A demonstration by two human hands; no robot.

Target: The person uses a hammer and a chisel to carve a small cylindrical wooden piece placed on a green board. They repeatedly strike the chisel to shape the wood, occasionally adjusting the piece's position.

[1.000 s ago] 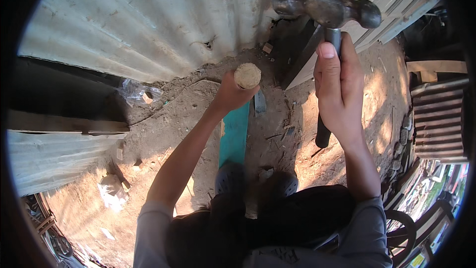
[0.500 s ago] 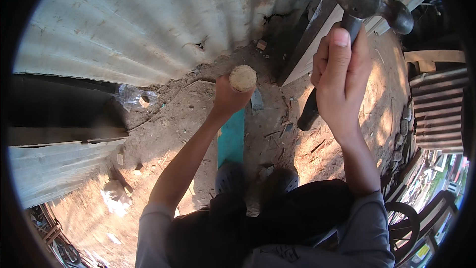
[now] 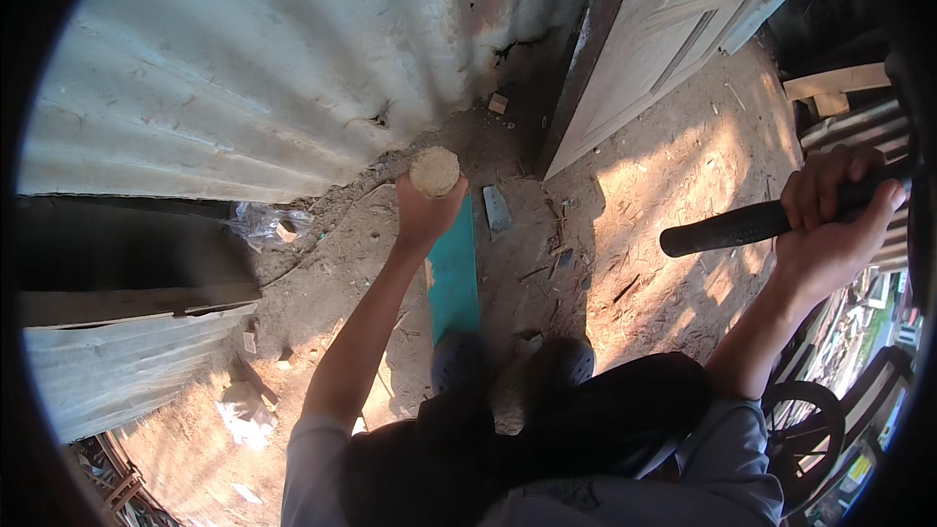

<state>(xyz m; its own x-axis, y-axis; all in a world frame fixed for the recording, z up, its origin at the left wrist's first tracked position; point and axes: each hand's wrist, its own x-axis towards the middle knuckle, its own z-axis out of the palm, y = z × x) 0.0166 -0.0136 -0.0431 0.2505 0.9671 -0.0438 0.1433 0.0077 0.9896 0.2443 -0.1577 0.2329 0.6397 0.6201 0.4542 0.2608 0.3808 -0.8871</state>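
Note:
My left hand (image 3: 422,220) is wrapped around a round wooden post (image 3: 434,172), whose pale, rough end faces up. The rest of the post is hidden beneath my fist. Just below that hand, a teal board (image 3: 455,278) lies on the ground, reaching back to my shoes. Far out to the right, my right hand (image 3: 828,220) grips a hammer (image 3: 724,231) by its black handle. The butt of the handle points left, while the hammer's head is lost in the dark rim of the picture.
Corrugated metal sheeting (image 3: 273,68) walls off the far left. A panelled door (image 3: 649,49) leans at the far right. On the dirt floor lie a small flat piece (image 3: 496,208), a clear plastic bag (image 3: 262,222) and wood scraps. A wheel (image 3: 805,429) stands at lower right.
My right hand has swung the hammer outward to the right and lower, so its head has left clear view. My left hand still grips the post, appearing slightly further left.

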